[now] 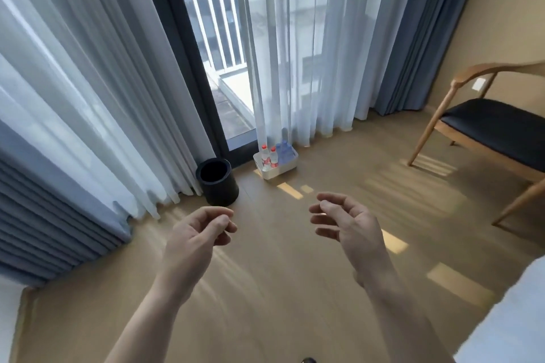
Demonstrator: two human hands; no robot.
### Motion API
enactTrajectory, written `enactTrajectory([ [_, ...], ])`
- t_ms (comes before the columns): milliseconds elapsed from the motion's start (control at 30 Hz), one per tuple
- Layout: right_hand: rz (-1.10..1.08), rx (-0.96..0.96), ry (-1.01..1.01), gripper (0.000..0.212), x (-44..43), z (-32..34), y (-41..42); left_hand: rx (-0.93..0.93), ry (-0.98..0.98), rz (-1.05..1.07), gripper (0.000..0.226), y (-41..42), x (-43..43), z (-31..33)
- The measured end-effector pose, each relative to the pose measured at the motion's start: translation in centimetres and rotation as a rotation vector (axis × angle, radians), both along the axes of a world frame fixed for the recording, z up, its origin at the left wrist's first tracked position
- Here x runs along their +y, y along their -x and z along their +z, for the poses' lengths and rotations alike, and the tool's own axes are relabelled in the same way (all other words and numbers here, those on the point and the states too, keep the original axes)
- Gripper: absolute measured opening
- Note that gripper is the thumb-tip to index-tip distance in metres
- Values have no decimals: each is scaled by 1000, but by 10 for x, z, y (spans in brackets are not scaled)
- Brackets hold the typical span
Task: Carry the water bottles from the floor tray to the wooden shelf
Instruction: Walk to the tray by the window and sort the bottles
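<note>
1. The left hand (196,234) and right hand (346,222) are held out over the floor (265,289), fingers loosely curled and holding nothing.
2. The bottles (269,156) stand in a white tray (277,169) on the floor by the curtain (295,68).
3. A black bin (217,181) sits left of the tray.

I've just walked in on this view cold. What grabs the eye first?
Two bare, empty hands, the left hand and the right hand, reach forward over the wooden floor. Beyond them a white tray of water bottles sits by the sheer curtain, a black bin on its left.
</note>
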State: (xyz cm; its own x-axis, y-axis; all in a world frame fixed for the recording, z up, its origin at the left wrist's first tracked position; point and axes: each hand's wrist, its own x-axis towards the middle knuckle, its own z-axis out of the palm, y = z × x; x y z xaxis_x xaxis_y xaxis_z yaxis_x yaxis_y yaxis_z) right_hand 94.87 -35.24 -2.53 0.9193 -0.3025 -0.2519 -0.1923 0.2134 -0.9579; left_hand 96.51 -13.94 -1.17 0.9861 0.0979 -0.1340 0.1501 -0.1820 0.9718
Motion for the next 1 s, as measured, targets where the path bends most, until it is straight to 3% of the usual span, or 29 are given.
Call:
enactTrajectory([
  [167, -108, 46, 19, 15, -41, -5, -24, 49, -19, -184, 17, -53, -55, -15],
  [467, -206, 106, 65, 14, -72, -15, -120, 98, 26, -320, 17, -171, -97, -40],
  [767, -133, 64, 131, 13, -49, 13, -306, 48, 128, -208, 16, -357, -69, -25],
  [1000, -34, 100, 127, 13, -27, 2, -411, 37, 85, -122, 17, -444, -44, -26],
])
